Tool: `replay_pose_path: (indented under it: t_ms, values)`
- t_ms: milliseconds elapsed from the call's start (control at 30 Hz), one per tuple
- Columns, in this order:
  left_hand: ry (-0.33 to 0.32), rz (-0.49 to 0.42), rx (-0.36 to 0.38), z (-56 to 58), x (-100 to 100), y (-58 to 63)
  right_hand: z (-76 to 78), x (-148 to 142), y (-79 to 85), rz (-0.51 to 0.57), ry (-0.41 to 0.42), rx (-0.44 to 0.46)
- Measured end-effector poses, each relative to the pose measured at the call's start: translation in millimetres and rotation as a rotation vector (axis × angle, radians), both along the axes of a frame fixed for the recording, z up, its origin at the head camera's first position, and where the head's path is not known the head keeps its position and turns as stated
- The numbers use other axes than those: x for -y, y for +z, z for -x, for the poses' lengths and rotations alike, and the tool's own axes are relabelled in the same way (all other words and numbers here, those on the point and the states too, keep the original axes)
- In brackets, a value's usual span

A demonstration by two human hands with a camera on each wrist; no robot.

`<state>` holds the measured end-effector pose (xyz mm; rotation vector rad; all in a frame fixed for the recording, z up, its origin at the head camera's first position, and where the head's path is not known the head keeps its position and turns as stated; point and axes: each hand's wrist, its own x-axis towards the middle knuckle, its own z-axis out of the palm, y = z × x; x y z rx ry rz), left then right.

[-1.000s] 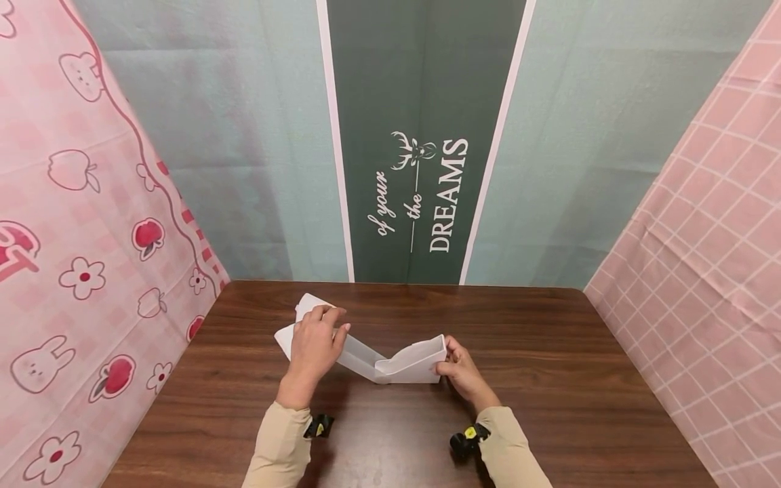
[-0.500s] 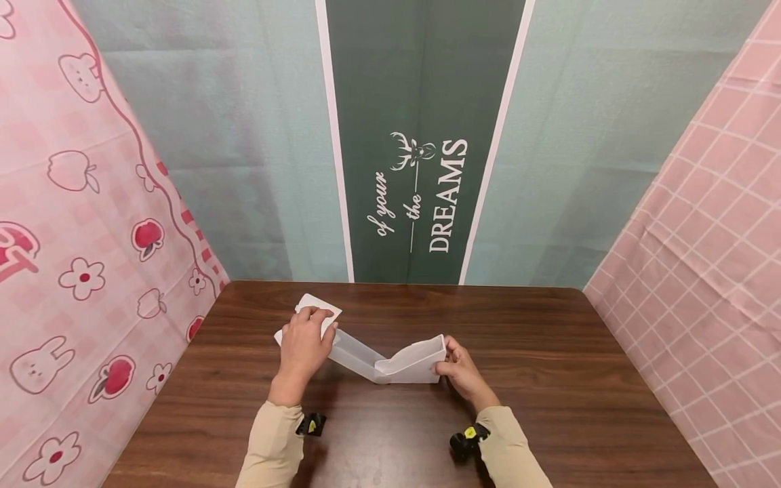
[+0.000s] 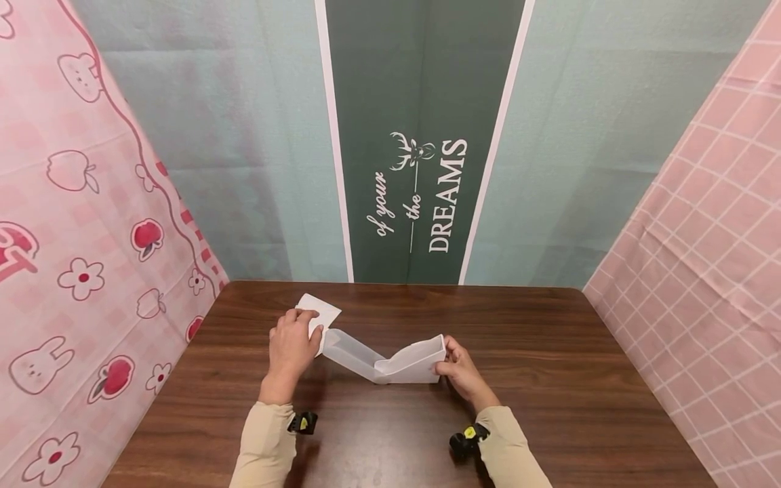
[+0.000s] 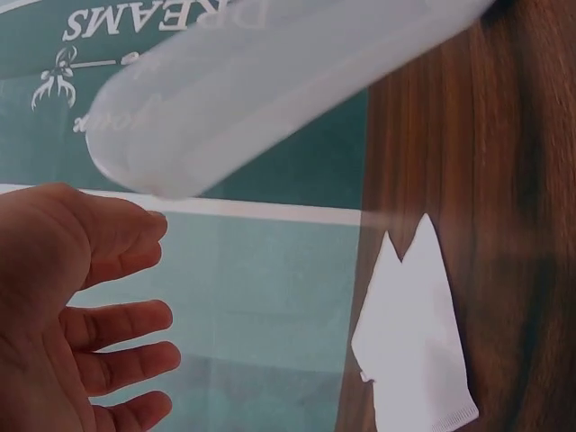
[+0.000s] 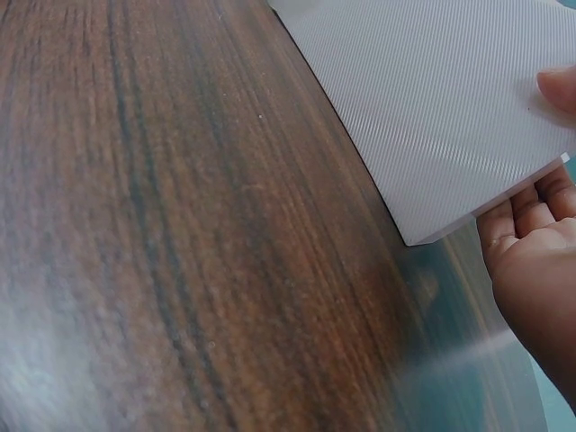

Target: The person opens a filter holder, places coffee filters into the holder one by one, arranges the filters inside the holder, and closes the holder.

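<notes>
A white box [image 3: 415, 362] with ribbed sides stands on the table, its long translucent lid [image 3: 354, 352] swung out to the left. My right hand [image 3: 466, 376] grips the box's right end, thumb on the ribbed side [image 5: 432, 108] and fingers behind the edge. My left hand [image 3: 291, 349] is beside the lid's free end, fingers loosely spread; in the left wrist view that hand [image 4: 90, 315] appears apart from the lid [image 4: 234, 99]. Beyond it lies a white, pointed, folded-looking sheet [image 3: 320, 312], partly hidden by the hand in the head view.
The dark wooden table [image 3: 549, 379] reaches back to a green cloth backdrop [image 3: 421, 81] with lettering. Pink patterned cloths hang at the left [image 3: 85, 224] and right [image 3: 689, 271]. Black wrist cameras sit on both sleeves.
My left hand has shifted left, away from the lid, uncovering the lid's end and more of the white sheet's right side. My right hand and the box have stayed put.
</notes>
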<state>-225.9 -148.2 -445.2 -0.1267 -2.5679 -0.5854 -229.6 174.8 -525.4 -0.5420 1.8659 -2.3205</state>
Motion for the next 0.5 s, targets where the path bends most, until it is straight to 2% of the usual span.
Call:
replay_pose_path:
  t_ms: [333, 500]
  values:
    - [0.020, -0.016, 0.057, 4.5, 11.3, -11.1, 0.5, 0.0, 1.0, -0.005, -0.004, 0.000]
    - [0.020, -0.019, 0.122, 9.1, 14.5, -15.1, 1.0, 0.2, 2.1, -0.002, -0.003, 0.002]
